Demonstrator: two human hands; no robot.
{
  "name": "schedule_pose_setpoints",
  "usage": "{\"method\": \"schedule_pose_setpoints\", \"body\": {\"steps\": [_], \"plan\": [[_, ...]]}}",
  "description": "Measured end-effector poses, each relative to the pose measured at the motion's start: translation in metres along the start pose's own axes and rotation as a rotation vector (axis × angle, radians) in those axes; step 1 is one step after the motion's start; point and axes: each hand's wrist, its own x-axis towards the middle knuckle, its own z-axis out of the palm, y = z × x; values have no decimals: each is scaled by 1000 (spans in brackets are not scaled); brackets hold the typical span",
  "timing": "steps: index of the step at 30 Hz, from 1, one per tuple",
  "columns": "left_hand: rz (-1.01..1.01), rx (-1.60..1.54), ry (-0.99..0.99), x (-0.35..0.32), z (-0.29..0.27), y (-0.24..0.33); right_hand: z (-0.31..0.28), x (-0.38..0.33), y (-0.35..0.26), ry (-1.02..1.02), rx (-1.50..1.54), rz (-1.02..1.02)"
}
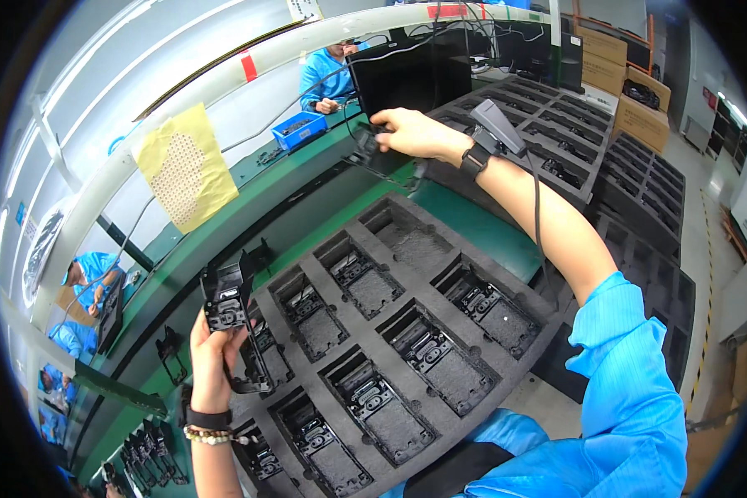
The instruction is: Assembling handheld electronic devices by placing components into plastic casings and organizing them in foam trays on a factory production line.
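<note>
Head view: left hand (210, 353) grips black plastic frame (228, 311) over foam tray (407, 274); right hand (411, 133) pinches black part (363, 148) at bench's far edge. Keep both grips firm.

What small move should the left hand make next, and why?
Probably lower the black plastic bracket held upright in the left hand into the dark foam tray, whose back pocket looks empty. The right hand is occupied, gripping another black part.

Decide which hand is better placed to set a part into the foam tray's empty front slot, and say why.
Probably left. The left hand already holds a black plastic part beside the foam tray, while the right hand is stretched far forward, touching another black part.
</note>
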Motion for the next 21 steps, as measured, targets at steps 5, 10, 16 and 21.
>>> {"method": "schedule_pose_setpoints", "body": {"steps": [5,10,16,21], "plan": [[-4,-340,-47,16,16,-37,64,-31,-62,72,741,-44],[-41,-456,13,14,28,-60,143,-77,-74,-196,1361,120],[-155,-571,-50,4,16,-70,180,-112,-42,-448,1396,196],[-193,-592,-84,1,16,-62,179,-112,-47,-503,1421,196]]}}
